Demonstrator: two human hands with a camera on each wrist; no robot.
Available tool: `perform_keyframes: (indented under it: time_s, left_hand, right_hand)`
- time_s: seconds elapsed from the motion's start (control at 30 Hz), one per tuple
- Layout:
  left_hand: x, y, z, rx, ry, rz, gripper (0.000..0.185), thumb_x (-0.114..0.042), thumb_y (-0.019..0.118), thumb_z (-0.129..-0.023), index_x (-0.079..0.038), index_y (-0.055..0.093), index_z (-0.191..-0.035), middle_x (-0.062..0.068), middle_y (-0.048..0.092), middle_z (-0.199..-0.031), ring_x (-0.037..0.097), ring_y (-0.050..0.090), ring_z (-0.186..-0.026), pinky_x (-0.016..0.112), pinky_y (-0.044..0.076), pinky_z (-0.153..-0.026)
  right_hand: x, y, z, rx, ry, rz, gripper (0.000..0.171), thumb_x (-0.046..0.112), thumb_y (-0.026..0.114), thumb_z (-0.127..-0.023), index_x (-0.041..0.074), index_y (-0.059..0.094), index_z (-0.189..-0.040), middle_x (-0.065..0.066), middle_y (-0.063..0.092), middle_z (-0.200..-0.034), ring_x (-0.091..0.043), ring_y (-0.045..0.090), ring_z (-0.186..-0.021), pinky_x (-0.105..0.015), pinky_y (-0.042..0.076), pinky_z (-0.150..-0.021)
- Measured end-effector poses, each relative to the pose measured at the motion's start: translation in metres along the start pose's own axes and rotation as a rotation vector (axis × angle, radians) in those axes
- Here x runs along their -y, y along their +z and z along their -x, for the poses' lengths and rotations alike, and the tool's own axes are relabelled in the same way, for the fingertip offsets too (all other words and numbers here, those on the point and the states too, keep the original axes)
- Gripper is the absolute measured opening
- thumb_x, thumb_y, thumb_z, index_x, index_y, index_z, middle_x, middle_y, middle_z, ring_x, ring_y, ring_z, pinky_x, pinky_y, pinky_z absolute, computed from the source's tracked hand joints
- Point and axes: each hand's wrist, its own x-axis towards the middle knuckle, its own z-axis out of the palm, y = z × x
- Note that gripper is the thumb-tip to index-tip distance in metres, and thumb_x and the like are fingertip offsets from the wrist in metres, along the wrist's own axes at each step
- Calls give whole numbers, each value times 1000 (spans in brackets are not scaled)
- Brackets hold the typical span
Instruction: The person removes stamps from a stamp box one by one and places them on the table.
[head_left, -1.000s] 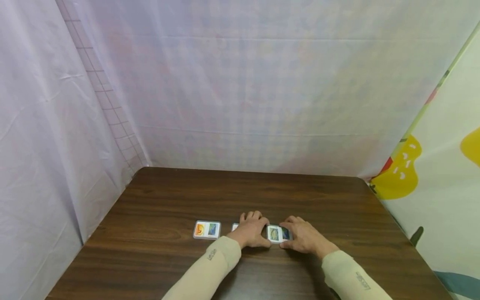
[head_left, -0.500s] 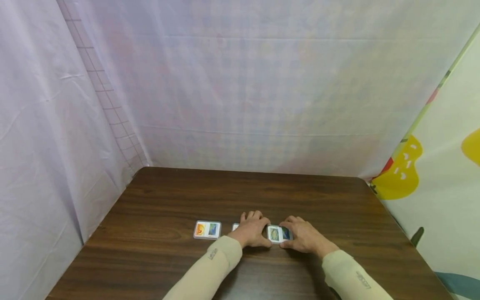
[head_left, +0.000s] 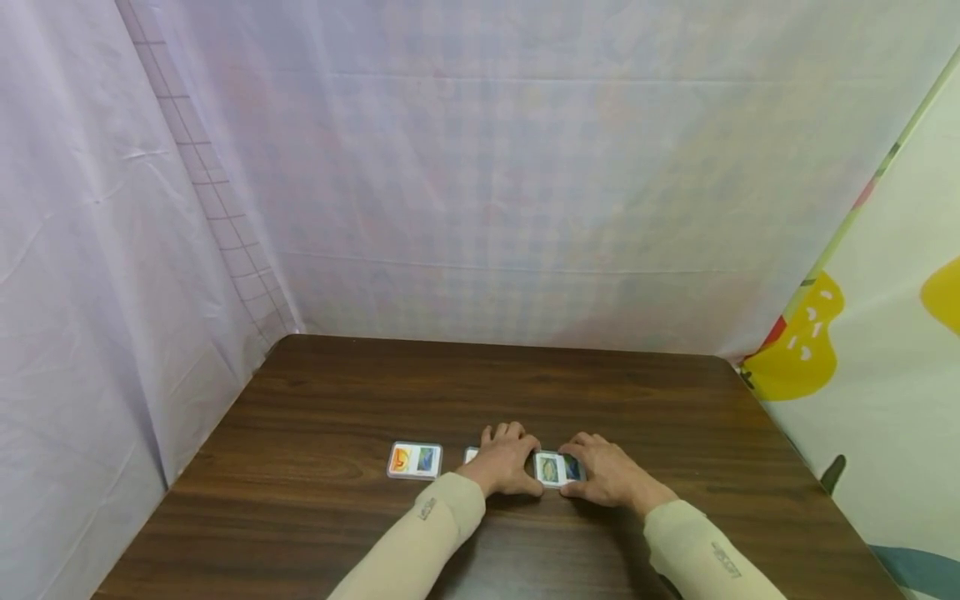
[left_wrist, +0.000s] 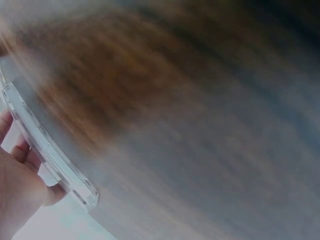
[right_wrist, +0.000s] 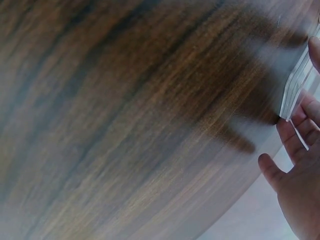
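Note:
Between my two hands in the head view lies a flat clear plastic card case (head_left: 550, 469) with two small pictures. My left hand (head_left: 501, 463) has its thumb and index finger at the left end of this case. My right hand (head_left: 604, 472) holds its right end, thumb at the near edge and index finger at the far one. Beneath my left hand a second card case (head_left: 470, 455) shows only its left edge. A third card case (head_left: 415, 460), with an orange and a blue-green picture, lies flat further left. Both wrist views show fingers against a clear case edge (left_wrist: 52, 150).
The cases lie on a dark wood-grain table (head_left: 337, 392) with rounded far corners. Pale curtains (head_left: 480, 208) hang behind it and on the left. A white cloth with a yellow printed shape (head_left: 798, 350) hangs at the right.

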Motion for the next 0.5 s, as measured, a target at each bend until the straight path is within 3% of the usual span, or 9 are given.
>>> perform_keyframes:
  time_s: [0.5]
  left_hand:
    - [2,3,-2,-5,-3,8,58,-45,83,-71,-22,63,-120,0,50,-118,24,44,-120,59,26,-109]
  right_hand:
    - [0,-1,1,-1,5,-23,58,38,79,-83,2,61,-124,-12,58,-119,-30,56,-103,-55,47,-83]
